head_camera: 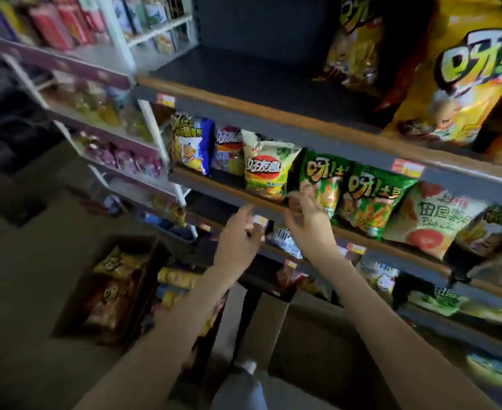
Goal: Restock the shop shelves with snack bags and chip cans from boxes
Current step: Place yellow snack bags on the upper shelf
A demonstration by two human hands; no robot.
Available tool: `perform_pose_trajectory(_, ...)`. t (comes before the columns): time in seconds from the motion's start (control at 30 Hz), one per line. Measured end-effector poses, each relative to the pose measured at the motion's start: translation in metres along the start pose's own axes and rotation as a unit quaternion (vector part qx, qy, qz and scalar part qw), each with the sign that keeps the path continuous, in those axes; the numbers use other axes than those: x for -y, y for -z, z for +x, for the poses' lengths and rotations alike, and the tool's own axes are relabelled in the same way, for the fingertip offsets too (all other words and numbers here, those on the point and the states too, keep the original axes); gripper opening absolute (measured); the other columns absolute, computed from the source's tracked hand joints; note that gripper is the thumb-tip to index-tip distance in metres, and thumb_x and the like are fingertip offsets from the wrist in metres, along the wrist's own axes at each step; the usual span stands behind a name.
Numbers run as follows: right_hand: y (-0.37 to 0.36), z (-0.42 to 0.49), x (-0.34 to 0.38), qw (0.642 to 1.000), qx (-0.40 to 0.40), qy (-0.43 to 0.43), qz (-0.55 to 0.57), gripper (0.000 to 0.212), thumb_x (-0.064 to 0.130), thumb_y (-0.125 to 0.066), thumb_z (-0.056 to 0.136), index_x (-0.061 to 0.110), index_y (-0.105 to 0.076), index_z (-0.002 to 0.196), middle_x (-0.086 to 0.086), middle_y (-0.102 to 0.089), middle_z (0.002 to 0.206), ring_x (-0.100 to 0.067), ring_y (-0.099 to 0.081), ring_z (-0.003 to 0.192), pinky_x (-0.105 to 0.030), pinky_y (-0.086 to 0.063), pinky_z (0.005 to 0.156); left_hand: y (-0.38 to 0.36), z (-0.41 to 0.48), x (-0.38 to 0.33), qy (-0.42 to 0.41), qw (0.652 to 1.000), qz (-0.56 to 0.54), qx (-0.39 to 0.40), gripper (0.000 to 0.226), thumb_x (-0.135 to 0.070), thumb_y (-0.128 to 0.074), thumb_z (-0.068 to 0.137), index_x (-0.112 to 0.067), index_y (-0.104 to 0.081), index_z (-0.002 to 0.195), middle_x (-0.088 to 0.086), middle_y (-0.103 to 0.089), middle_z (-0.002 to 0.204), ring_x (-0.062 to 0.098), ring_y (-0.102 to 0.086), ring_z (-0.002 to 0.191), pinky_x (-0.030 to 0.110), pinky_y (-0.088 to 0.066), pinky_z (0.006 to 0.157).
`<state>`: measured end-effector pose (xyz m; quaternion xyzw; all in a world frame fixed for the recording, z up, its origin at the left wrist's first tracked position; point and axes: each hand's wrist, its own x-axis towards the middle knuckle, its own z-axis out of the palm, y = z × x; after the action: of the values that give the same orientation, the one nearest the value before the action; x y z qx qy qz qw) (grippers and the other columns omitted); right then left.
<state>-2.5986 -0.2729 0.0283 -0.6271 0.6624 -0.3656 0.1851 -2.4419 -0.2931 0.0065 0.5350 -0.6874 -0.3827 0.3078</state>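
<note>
Upright on the middle shelf (214,183), long axis vertical, stands the pale-green snack bag (266,170). The left hand (237,235) hovers just below and left of that bag, fingers loosely curled around nothing. The right hand (307,223) is just below and right of it, fingers spread and empty, and seems the nearer. The floor box (116,288) of bags lies well below-left.

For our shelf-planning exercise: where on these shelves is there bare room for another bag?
The top shelf is bare left of the yellow bags. The middle shelf has a front gap between the blue bag and the cream bag; rightward, green bags crowd it.
</note>
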Motion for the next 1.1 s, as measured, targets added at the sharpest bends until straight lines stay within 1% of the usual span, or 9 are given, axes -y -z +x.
perform_pose_trajectory(0.2, -0.067, -0.029, 0.004, 0.987, 0.153, -0.046, 0.02, 0.041, 0.019, -0.052, 0.098, 0.016, -0.044, 0.139, -0.006, -0.049, 0.135, -0.021, -0.047, 0.123, -0.016, -0.033, 0.084, 0.033, -0.066, 0.092, 0.246, 0.966, 0.074, 0.002, 0.062, -0.025, -0.052, 0.1, -0.02, -0.022, 0.154, 0.006, -0.04, 0.151, 0.021, -0.053, 0.126, 0.03, -0.05, 0.087)
perform_pose_trajectory(0.27, -0.086, -0.031, 0.004, 0.981, 0.185, -0.049, 0.024, 0.045, 0.021, -0.052, 0.098, 0.017, -0.04, 0.142, -0.004, -0.045, 0.14, -0.02, -0.046, 0.124, -0.019, -0.035, 0.088, 0.05, -0.081, 0.117, 0.296, 0.951, 0.096, -0.002, 0.063, -0.028, -0.051, 0.101, -0.021, -0.019, 0.155, 0.006, -0.039, 0.152, 0.024, -0.051, 0.128, 0.035, -0.051, 0.092)
perform_pose_trajectory(0.4, -0.12, -0.031, 0.01, 0.973, 0.224, -0.061, 0.021, 0.053, 0.025, -0.053, 0.098, 0.018, -0.033, 0.146, -0.005, -0.039, 0.144, -0.022, -0.04, 0.131, -0.033, -0.04, 0.101, 0.08, -0.105, 0.155, 0.366, 0.927, 0.082, -0.03, 0.065, -0.034, -0.049, 0.101, -0.02, -0.017, 0.156, 0.007, -0.04, 0.15, 0.026, -0.054, 0.122, 0.039, -0.052, 0.087)
perform_pose_trajectory(0.53, -0.159, -0.026, 0.023, 0.965, 0.255, -0.056, 0.007, 0.058, 0.023, -0.057, 0.096, 0.013, -0.031, 0.147, -0.007, -0.039, 0.145, -0.022, -0.035, 0.135, -0.036, -0.035, 0.107, 0.106, -0.126, 0.196, 0.422, 0.903, 0.032, -0.071, 0.067, -0.032, -0.055, 0.098, -0.02, -0.021, 0.154, 0.01, -0.046, 0.144, 0.031, -0.054, 0.122, 0.042, -0.054, 0.087)
perform_pose_trajectory(0.7, -0.239, -0.018, 0.052, 0.947, 0.313, -0.069, 0.004, 0.065, 0.025, -0.059, 0.095, 0.013, -0.025, 0.15, -0.008, -0.033, 0.15, -0.024, -0.03, 0.14, -0.04, -0.033, 0.112, 0.155, -0.145, 0.249, 0.467, 0.877, 0.015, -0.114, 0.07, -0.024, -0.054, 0.099, -0.018, -0.014, 0.156, 0.01, -0.043, 0.145, 0.026, -0.056, 0.113, 0.025, -0.044, 0.068)
perform_pose_trajectory(0.77, -0.279, -0.016, 0.066, 0.939, 0.337, -0.067, -0.009, 0.066, 0.025, -0.059, 0.095, 0.012, -0.024, 0.15, -0.008, -0.032, 0.15, -0.025, -0.028, 0.14, -0.041, -0.032, 0.112, 0.186, -0.147, 0.277, 0.467, 0.875, 0.013, -0.128, 0.069, -0.023, -0.053, 0.099, -0.017, -0.014, 0.156, 0.011, -0.039, 0.148, 0.028, -0.049, 0.124, 0.022, -0.042, 0.075)
perform_pose_trajectory(0.87, -0.342, -0.008, 0.083, 0.928, 0.363, -0.078, -0.038, 0.067, 0.03, -0.058, 0.095, 0.015, -0.022, 0.15, -0.005, -0.03, 0.151, -0.023, -0.026, 0.14, -0.039, -0.033, 0.11, 0.238, -0.138, 0.331, 0.47, 0.872, 0.023, -0.132, 0.07, -0.024, -0.055, 0.097, -0.014, -0.017, 0.155, 0.016, -0.038, 0.149, 0.034, -0.043, 0.131, 0.036, -0.04, 0.096)
perform_pose_trajectory(1.03, -0.453, 0.019, 0.102, 0.91, 0.386, -0.138, -0.071, 0.073, 0.032, -0.059, 0.094, 0.019, -0.017, 0.152, -0.002, -0.019, 0.158, -0.024, -0.017, 0.146, -0.039, -0.026, 0.113, 0.311, -0.101, 0.444, 0.488, 0.866, 0.03, -0.108, 0.061, -0.016, -0.06, 0.092, -0.005, -0.034, 0.147, 0.021, -0.043, 0.143, 0.036, -0.043, 0.129, 0.044, -0.038, 0.106)
perform_pose_trajectory(1.1, -0.5, 0.03, 0.102, 0.902, 0.395, -0.158, -0.072, 0.08, 0.034, -0.062, 0.093, 0.021, -0.013, 0.154, -0.001, -0.015, 0.159, -0.024, -0.014, 0.146, -0.039, -0.025, 0.114, 0.324, -0.086, 0.488, 0.492, 0.864, 0.034, -0.099, 0.064, -0.017, -0.059, 0.092, -0.006, -0.032, 0.149, 0.02, -0.043, 0.143, 0.036, -0.043, 0.131, 0.044, -0.038, 0.106)
